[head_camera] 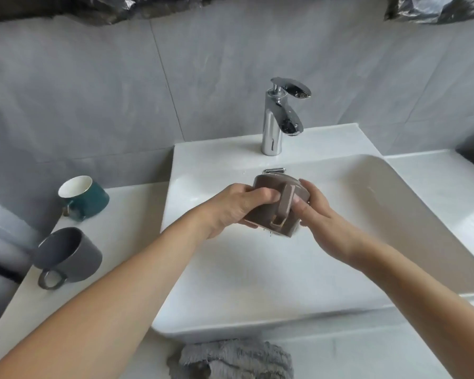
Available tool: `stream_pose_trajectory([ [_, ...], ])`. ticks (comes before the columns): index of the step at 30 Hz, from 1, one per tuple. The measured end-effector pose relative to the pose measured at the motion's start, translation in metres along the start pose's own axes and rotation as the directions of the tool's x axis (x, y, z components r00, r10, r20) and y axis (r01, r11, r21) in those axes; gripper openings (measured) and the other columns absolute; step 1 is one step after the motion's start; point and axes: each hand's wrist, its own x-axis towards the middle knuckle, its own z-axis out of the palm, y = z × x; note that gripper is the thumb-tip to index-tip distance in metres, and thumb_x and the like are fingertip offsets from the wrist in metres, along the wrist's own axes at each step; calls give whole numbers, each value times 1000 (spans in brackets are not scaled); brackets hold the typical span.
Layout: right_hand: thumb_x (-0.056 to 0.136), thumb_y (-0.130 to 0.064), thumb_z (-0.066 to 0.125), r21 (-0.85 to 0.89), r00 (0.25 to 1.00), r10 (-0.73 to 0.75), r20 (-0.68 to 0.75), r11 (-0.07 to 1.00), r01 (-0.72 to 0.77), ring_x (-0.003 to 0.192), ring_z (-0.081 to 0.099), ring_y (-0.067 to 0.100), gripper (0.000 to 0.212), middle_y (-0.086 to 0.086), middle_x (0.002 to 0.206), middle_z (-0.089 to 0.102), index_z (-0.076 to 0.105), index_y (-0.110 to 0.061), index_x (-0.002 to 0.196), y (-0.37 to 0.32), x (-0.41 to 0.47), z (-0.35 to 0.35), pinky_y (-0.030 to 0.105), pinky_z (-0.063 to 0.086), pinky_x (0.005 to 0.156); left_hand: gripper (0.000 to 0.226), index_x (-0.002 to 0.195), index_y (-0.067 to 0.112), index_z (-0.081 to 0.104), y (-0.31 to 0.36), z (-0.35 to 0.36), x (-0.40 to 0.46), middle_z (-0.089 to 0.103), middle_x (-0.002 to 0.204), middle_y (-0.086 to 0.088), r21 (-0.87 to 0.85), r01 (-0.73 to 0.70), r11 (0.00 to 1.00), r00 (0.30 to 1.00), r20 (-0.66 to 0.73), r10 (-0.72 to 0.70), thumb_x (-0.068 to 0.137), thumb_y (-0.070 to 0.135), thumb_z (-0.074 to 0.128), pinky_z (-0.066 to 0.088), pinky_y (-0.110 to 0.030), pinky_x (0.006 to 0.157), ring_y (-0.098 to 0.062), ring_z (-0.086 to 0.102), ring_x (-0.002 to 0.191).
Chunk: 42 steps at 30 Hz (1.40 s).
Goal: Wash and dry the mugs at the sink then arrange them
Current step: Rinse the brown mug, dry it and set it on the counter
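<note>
A brown mug [268, 187] is held upside down over the white sink [257, 269], its handle facing me. My left hand [230, 206] grips its left side with fingers curled round the wall. My right hand [316, 214] holds its right side, the thumb pressed beside the handle. Water drips from the mug's lower rim. On the counter at left a dark grey mug [69, 255] lies on its side, and a green mug [84, 196] with a white inside lies tilted behind it.
A chrome tap [278, 119] stands behind the basin with no water running. A grey fluffy towel [230, 359] lies on the counter's front edge. White counter [435, 181] extends right of the sink. Grey tiled wall behind.
</note>
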Motion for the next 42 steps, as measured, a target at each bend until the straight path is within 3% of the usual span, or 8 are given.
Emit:
stream_pose_trajectory([
  [2,66,-78,57,-74,996,-90,-4,993,89,130,42,-1,101,-12,148,36,26,-31,151,13,-6,1,18,41,99,58,114,12,72,-2,1,0,76,104,-9,54,-6,999,1000,13,6,74,54,61,52,-43,100,-25,70,105],
  [5,57,-73,68,-325,967,-243,-72,923,208,121,41,-13,94,-26,131,38,34,-40,138,21,-16,5,18,42,100,55,112,13,72,-1,5,-6,76,103,-8,105,-23,994,999,34,20,77,53,58,53,-37,92,-25,69,104],
  [11,56,-67,71,-479,906,-394,-157,832,279,116,53,3,82,-21,119,53,40,-34,124,23,-37,20,29,47,96,62,113,18,70,-4,18,-26,77,103,-6,183,-28,983,999,19,25,69,60,62,55,-38,88,-25,72,100],
  [19,64,-53,76,-410,872,-457,-176,839,357,96,63,8,43,-11,100,67,54,-45,99,22,-54,28,38,55,89,61,111,24,72,-6,45,-65,76,105,-8,196,48,979,993,-117,-25,74,71,58,55,-42,95,-28,73,92],
  [27,60,-61,70,-412,835,-514,-198,816,405,90,63,23,62,5,96,70,63,-24,109,20,-69,27,48,55,82,60,116,24,68,-6,62,-85,74,110,-10,123,39,992,987,-160,-19,88,71,45,55,-38,87,-28,69,87],
  [32,60,-62,70,-248,843,-435,-316,896,369,93,66,25,61,6,98,72,66,-24,107,29,-80,18,50,54,86,41,106,11,66,-4,70,-110,68,102,-12,100,-8,995,973,-227,31,100,44,42,55,-42,88,-30,66,80],
  [39,78,-36,81,-97,852,-368,-373,928,359,90,72,27,32,3,95,72,68,-24,105,34,-71,16,46,62,79,14,90,11,63,-33,83,-162,69,84,-3,556,26,831,963,-239,129,91,22,54,54,-32,64,-20,65,65],
  [42,80,-35,79,-101,841,-385,-381,921,376,86,73,22,29,1,97,73,68,-24,104,37,-71,18,47,62,79,11,85,25,60,-51,101,-179,63,82,10,818,32,574,948,-207,243,86,35,58,52,-31,70,-13,61,78],
])
